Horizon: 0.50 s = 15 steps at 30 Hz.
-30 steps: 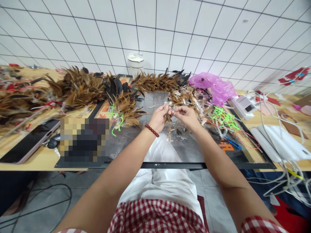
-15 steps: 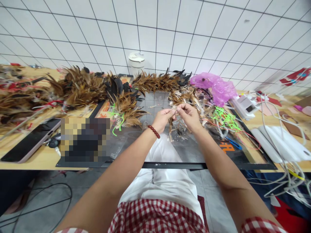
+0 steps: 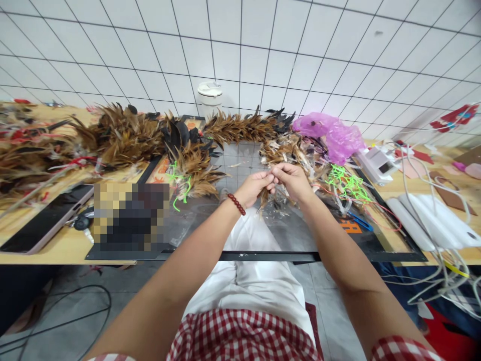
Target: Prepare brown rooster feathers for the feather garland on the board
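My left hand (image 3: 257, 185), with a dark red bead bracelet (image 3: 236, 204) on the wrist, is closed in a pinch. Against it, fingertips touching, is my right hand (image 3: 291, 179), pinched as well. What lies between the fingers is too small and covered to make out; brown feather bits show just below them. Right behind the hands spreads a pile of loose brown and white feathers (image 3: 285, 149). To the left lies a feather bundle (image 3: 195, 168) with black and brown plumes and bright green string (image 3: 181, 193) at its base.
A long feather strip (image 3: 240, 125) lies at the back before a white lidded cup (image 3: 209, 98). At right are a pink plastic bag (image 3: 330, 135), green string (image 3: 347, 183), blue scissors handles (image 3: 359, 220) and white cables (image 3: 436, 260). A phone (image 3: 45, 218) lies at left.
The fingertips of both hands have drawn closer and now meet, hiding the pale bit seen between them before. The things on the table have stayed in place.
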{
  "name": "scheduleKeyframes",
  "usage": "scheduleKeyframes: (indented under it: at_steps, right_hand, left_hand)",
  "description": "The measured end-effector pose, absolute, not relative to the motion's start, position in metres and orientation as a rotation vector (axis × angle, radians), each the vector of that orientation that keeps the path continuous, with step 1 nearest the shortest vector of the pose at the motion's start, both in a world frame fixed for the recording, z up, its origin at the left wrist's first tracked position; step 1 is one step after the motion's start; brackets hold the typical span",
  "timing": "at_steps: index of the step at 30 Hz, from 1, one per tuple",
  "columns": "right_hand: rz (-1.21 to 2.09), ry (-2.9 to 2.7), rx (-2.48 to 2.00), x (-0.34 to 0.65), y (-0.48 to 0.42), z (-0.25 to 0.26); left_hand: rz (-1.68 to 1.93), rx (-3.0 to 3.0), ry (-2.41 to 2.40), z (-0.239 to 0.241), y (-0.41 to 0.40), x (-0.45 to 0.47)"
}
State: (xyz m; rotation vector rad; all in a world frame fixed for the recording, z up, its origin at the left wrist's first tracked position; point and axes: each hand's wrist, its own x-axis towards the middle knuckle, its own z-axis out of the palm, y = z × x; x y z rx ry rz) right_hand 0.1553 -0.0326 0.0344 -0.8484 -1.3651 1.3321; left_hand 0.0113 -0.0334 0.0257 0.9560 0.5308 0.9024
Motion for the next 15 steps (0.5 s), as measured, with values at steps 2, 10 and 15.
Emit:
scheduleKeyframes:
  at_steps: [2,10,15]
  right_hand:
    - [1.345,-1.327,-0.872,0.1552,-0.0317,0.0325]
    - [0.621,-1.564,-1.035,0.1604,-0.0262,0.0329]
    - [0.447,-1.944,-0.912,0.1625,-0.0296,0.035]
  left_hand:
    - [0.874,0.945,0.507,0.0247,-0.0336,0.0116]
    - [1.117,0.965,0.627,0.0176,-0.0265,0.0136]
    - [1.18,0.96,0.67,0.018,-0.0237,0.0132]
